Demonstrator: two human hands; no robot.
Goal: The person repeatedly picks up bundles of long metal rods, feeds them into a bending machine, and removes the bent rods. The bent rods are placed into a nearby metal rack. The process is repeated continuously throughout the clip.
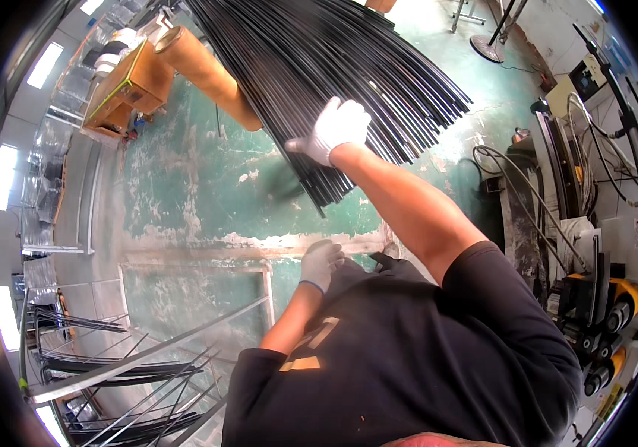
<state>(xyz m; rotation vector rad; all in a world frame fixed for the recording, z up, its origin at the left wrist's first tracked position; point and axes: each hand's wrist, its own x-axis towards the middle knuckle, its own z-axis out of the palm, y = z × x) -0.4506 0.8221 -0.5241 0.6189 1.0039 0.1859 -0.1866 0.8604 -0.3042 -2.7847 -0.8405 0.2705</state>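
Observation:
A wide fan of long, thin black rods or tubes (297, 67) stretches away from me at the top, its uneven near ends hanging over the green floor. My right hand (338, 128), in a white glove, rests on top of the rods near those ends. Its thumb points left, apart from the other fingers, and it grips nothing that I can see. Close to my waist is my left hand (321, 264), gloved in pale grey-white. Its fingers are loosely bent and a little apart, with no object visible in them.
Left of the rods lies a large brown roll (211, 78), beside a wooden cabinet (136, 82). A metal rack (147, 354) holding dark strips stands at lower left. Machinery with hoses (539, 201) lines the right side. A round stand base (487, 48) sits at the far right.

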